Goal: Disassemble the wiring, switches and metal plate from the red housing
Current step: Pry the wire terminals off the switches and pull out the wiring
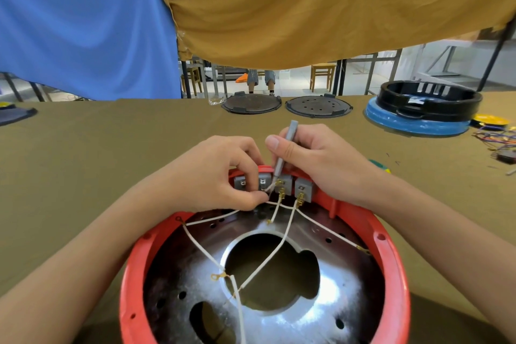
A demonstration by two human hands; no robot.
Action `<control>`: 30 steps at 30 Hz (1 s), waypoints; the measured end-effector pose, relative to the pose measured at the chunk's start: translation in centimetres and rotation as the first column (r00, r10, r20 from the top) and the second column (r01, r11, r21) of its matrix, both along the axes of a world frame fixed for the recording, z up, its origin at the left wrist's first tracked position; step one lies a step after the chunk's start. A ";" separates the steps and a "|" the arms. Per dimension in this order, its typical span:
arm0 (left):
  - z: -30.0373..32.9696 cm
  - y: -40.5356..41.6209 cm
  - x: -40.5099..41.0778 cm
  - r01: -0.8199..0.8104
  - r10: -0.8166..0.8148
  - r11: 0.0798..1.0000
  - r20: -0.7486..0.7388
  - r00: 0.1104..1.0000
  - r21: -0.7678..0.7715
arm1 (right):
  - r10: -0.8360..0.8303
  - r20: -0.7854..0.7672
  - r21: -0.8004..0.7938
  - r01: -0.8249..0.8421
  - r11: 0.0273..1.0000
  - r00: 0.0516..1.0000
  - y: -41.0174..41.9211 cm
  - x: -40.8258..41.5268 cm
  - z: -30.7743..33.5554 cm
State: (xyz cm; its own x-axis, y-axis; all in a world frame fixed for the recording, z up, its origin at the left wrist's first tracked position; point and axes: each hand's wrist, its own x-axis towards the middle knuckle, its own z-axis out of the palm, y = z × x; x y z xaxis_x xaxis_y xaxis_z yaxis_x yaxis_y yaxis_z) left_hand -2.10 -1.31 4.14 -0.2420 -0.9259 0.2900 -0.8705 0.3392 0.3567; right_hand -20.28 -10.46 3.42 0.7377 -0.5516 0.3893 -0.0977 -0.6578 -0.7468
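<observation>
Red plastic forms the housing (396, 273), which lies open side up on the counter (97, 153), directly in front of the person. Inside it the shiny metal plate (329, 296) with its big central hole is seated in place. A row of grey switches (303, 190) stands along the far rim, and none of them looks removed. White wires (201, 246) run from the switch terminals across the plate; some ends with brass ring lugs lie loose on the plate, so I judge that part of the wiring is already freed at that end, while the ends at the switches are mostly attached.

The left hand (223, 176) has its fingers curled and pinches one white wire just beside the second switch. The right hand (315, 159) grips a thin grey screwdriver (284, 150), its tip set down at the brass terminal of the third switch.

So the work seems to be in an early to middle stage: the wires at the switches, the switches themselves and the plate are all left to do.

Farther away on the counter lie two dark round discs (284, 106), a black ring on a blue base (424, 111), and a bundle of coloured wires (494, 138) at the right edge.
</observation>
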 end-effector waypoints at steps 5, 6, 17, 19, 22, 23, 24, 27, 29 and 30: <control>-0.1 0.0 0.2 0.042 -0.041 0.999 -0.058 0.997 0.015 | -0.027 0.130 0.042 0.022 0.999 0.991 0.1 -0.1 -0.1; -0.1 0.1 0.3 0.051 -0.049 0.998 -0.089 0.995 0.020 | -0.033 0.159 0.057 0.024 0.998 0.987 0.1 -0.1 -0.1; 0.1 -0.2 0.8 0.089 -0.064 0.996 -0.531 0.845 0.021 | 0.017 0.357 0.093 -0.054 0.994 0.934 0.4 -0.6 -0.1; 0.0 -0.3 1.0 0.072 -0.044 0.997 -0.563 0.825 0.028 | 0.008 0.349 0.084 -0.040 0.996 0.937 0.4 -0.7 -0.1; -0.1 -0.4 0.9 0.071 -0.038 0.997 -0.569 0.821 0.035 | -0.006 0.347 0.060 -0.016 0.998 0.938 0.3 -0.8 -0.1; -0.1 -0.5 0.8 0.078 -0.047 0.996 -0.565 0.824 0.032 | -0.007 0.341 0.046 -0.009 0.999 0.940 0.3 -0.8 -0.1; -0.1 -0.5 0.7 0.089 -0.058 0.996 -0.560 0.826 0.028 | -0.006 0.331 0.028 -0.003 1.000 0.944 0.2 -0.9 -0.1; -0.1 -0.5 0.7 0.119 -0.090 0.993 -0.518 0.851 0.024 | 0.009 0.290 -0.031 0.000 1.000 0.957 0.3 -0.9 0.0; -0.1 -0.6 0.7 0.134 -0.104 0.991 -0.503 0.858 0.024 | 0.028 0.267 -0.041 -0.018 0.999 0.963 0.4 -0.9 0.1; -0.2 -0.6 0.7 0.138 -0.107 0.990 -0.501 0.859 0.025 | 0.043 0.258 -0.033 -0.036 0.999 0.965 0.5 -0.9 0.2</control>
